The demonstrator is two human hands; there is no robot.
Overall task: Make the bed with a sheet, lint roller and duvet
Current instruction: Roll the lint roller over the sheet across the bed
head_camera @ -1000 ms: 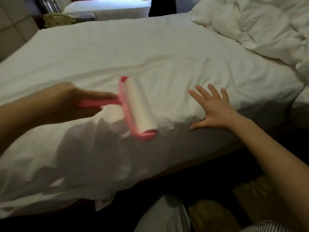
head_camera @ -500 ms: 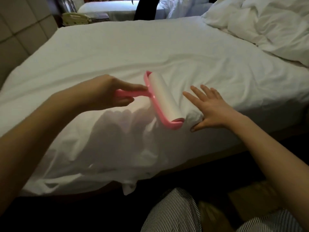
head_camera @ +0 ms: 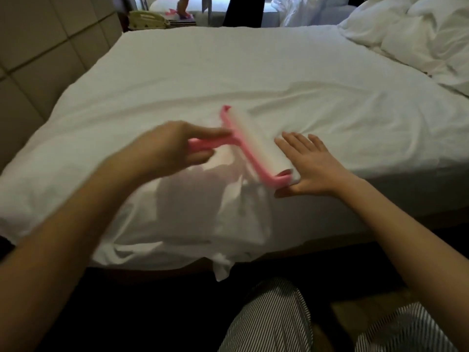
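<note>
- Your L hand (head_camera: pixel 175 146) has its grip clenched on the pink handle of the lint roller (head_camera: pixel 256 146). Fingers curl round the handle w/ the forefinger laid along the top toward the frame. The hand is blurred, so no finer detail can be made out.
- The lint roller sits low over the sheet (head_camera: pixel 228 72) w/ its white roll on a diagonal: far end up-left, near end down-right. Can't tell if the roll actually presses the cloth.
- Your R hand (head_camera: pixel 314 168) lies just R of the roller, flat on the sheet. Its grip is released, fingers straight and a bit spread, pointing away from you, holding nothing. The thumb reaches under the roller's near end; can't tell if hand and roll touch.
- The sheet is white and spreads all round the roller. Long creases run L to R beyond the roller. Nearer you than the roller it's bunched and loose, w/ a corner hanging over the bed's edge.
- The duvet (head_camera: pixel 418 34) is a crumpled white heap well apart from the roller, beyond it and far R.
- Padded wall panels (head_camera: pixel 38 47) stand far L of the roller.
- A phone (head_camera: pixel 147 20) sits well beyond the roller and to the L, past the sheet's far edge.
- Your striped trousers (head_camera: pixel 269 318) are nearer you than the roller, at the bottom of the view.
</note>
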